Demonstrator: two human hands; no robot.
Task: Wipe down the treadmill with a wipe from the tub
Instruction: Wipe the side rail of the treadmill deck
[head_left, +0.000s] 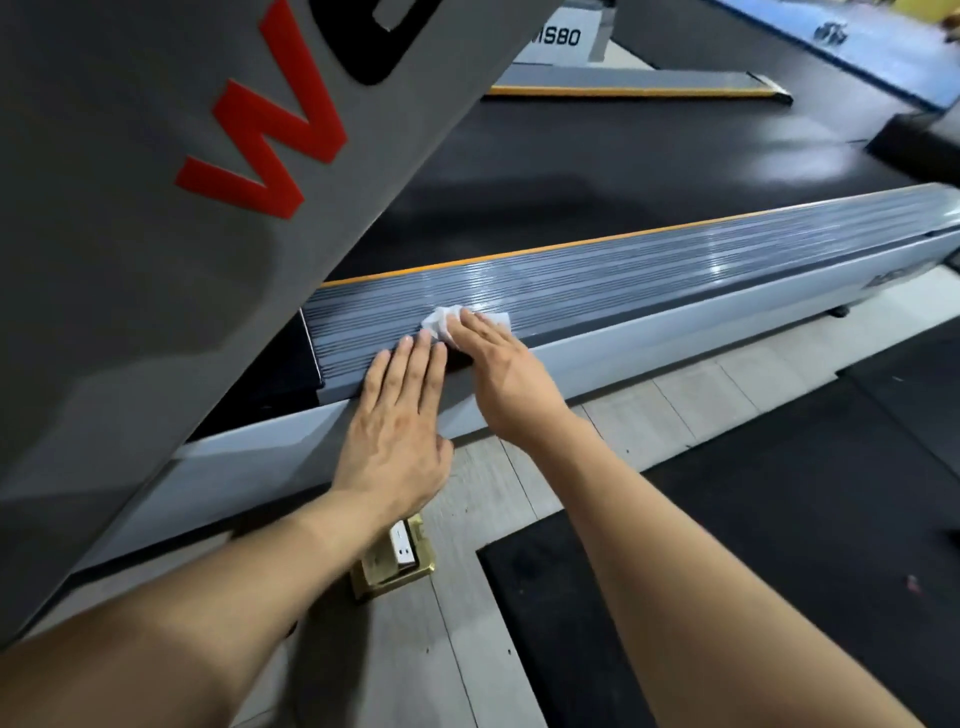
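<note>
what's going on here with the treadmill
A person is wiping the treadmill's ribbed side rail. The right hand presses a crumpled white wipe flat against the rail, near the end by the grey upright. The left hand rests open on the rail's edge right beside it, fingers straight. The rail further along looks glossy with streaks. The wipe tub is not in view. A floor socket sits on the wood flooring below the left wrist.

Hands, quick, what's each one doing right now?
Left hand: open, fingers flat on the treadmill side rail.
Right hand: open, straight fingers pressing the wipe onto the rail.
</note>
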